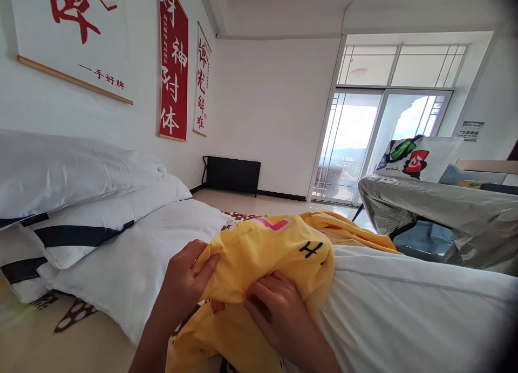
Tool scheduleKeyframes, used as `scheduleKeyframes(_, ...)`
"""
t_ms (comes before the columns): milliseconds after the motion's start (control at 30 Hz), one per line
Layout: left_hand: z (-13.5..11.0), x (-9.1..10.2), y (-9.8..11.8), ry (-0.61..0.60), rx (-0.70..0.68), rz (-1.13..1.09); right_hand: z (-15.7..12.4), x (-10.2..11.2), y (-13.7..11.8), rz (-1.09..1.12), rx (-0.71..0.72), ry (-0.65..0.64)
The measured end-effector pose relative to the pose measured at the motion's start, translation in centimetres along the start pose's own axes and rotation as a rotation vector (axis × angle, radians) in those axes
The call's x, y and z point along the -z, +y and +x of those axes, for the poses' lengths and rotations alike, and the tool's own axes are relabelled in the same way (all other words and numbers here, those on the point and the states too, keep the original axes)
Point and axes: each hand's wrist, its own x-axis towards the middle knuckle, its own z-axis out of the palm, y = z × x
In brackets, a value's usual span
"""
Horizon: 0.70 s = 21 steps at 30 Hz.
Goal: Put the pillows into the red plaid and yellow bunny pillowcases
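Note:
A yellow cloth (259, 249) with a pink print and black lettering is bunched up in front of me, between both hands. My left hand (188, 273) pinches its left edge, thumb on top. Lower and to the right, my right hand (279, 303) grips the near edge with curled fingers. Part of the cloth hangs down toward the bottom of the view, and another yellow fold (348, 232) stretches back to the right over a white pillow or cushion (404, 303). Whether the cloth is a garment or a cover, I cannot tell.
White pillows with dark bands (84, 235) are stacked at the left. A table under a grey plastic cover (441, 200) stands at the right, bearing a printed white bag (429, 160). A black folded panel (232, 174) leans by the far wall, near a glass door (356, 141).

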Motion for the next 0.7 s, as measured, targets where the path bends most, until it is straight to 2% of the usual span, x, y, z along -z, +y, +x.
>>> scheduleKeyframes(100, -0.2, 0.5, 0.0, -0.011, 0.050, -0.061, 1.0, 2.1, -1.5, -0.020, -0.052, 0.024)
scheduleKeyframes(200, -0.5, 0.8, 0.1, -0.015, 0.095, -0.091, 3.9, 4.9, -3.0, -0.171, -0.038, 0.164)
scheduleKeyframes(233, -0.5, 0.8, 0.2, -0.013, 0.089, -0.091, 5.2, 5.8, -3.4, -0.227, -0.025, 0.158)
scheduleKeyframes(267, -0.6, 0.8, 0.2, -0.007, 0.075, -0.091, 6.4, 6.4, -3.7, -0.260, -0.006, 0.103)
scheduleKeyframes(333, -0.7, 0.9, 0.2, 0.015, 0.036, -0.089, 8.7, 7.2, -3.7, -0.253, 0.061, -0.105)
scheduleKeyframes(400, -0.7, 1.2, 0.2, 0.043, -0.010, -0.087, 10.4, 7.1, -3.2, -0.178, 0.120, -0.325)
scheduleKeyframes(467, -0.8, 1.6, 0.1, 0.076, -0.041, -0.083, 11.2, 6.4, -2.4, -0.125, 0.107, -0.453)
scheduleKeyframes(600, -0.8, 2.6, -0.5, 0.059, -0.043, -0.066, 11.3, 5.5, -1.4, -0.129, -0.020, -0.477)
scheduleKeyframes(700, -0.7, 3.2, -0.8, 0.039, -0.046, 0.006, 11.0, 5.7, -1.7, -0.133, -0.007, -0.449)
